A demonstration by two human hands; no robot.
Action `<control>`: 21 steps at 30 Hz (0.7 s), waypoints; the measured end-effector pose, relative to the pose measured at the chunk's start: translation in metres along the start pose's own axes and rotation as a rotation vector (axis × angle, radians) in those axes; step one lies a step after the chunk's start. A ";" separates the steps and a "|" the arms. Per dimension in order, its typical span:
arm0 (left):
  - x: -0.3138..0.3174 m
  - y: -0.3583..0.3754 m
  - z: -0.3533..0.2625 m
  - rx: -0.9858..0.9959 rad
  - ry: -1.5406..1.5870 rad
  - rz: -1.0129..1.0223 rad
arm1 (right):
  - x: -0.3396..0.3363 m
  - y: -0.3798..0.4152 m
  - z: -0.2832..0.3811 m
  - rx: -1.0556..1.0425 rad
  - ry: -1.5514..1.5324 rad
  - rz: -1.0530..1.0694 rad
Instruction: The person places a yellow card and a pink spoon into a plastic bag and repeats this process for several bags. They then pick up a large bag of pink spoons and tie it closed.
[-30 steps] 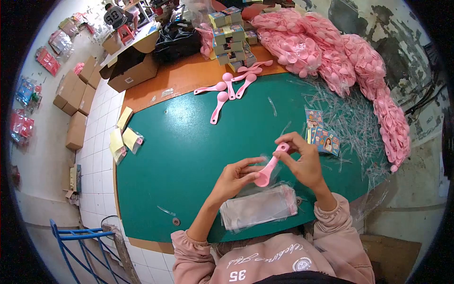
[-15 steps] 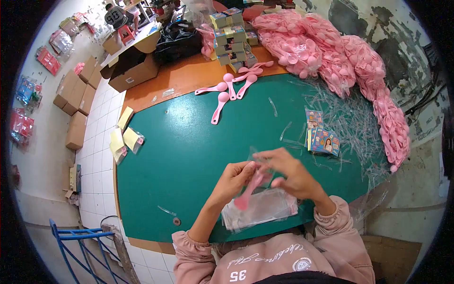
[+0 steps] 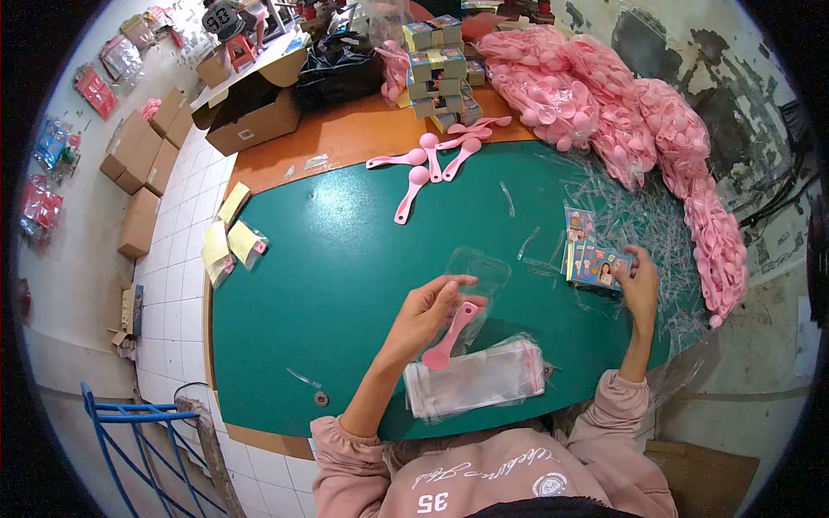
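My left hand [image 3: 427, 315] grips a clear plastic bag [image 3: 488, 269], whose upper part stands out beyond the fingers. A pink measuring spoon [image 3: 449, 338] hangs at the same fingers, its holed handle end up and its bowl toward me; whether it lies inside the bag I cannot tell. On the right, my right hand [image 3: 641, 281] pinches the edge of a printed card [image 3: 602, 266] at the small fanned pile. Below the left hand lies a stack of clear bags [image 3: 484, 380], overlapped by the spoon's bowl.
Several pink spoons [image 3: 413, 194] lie at the far side of the green table [image 3: 328, 285]. Card bundles [image 3: 436, 69] and bagged spoons [image 3: 604, 112] are behind. Plastic strips [image 3: 639, 203] litter the right. Filled packets [image 3: 246, 242] rest at the left edge. A person [image 3: 226, 19] sits far back.
My right hand has left the bag and spoon and moved right to the printed cards. My left hand still holds the bag and spoon, with the bag now spread out beyond its fingers.
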State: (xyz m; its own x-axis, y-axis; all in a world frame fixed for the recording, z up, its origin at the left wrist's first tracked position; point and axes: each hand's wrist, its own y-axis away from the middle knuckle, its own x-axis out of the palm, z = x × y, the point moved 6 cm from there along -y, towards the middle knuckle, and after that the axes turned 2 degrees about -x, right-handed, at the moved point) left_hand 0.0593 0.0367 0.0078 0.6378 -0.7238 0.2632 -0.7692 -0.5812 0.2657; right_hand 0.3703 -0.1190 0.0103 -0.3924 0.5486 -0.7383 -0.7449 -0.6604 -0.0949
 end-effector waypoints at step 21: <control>0.015 0.002 -0.008 -0.007 -0.258 0.137 | 0.016 0.049 0.191 -0.679 -0.205 0.518</control>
State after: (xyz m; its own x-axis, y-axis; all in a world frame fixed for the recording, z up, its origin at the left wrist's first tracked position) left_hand 0.0681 0.0277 0.0196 0.4965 -0.8664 0.0526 -0.8465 -0.4699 0.2504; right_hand 0.2242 -0.0449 0.1214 -0.7303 0.1336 -0.6700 0.0102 -0.9785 -0.2062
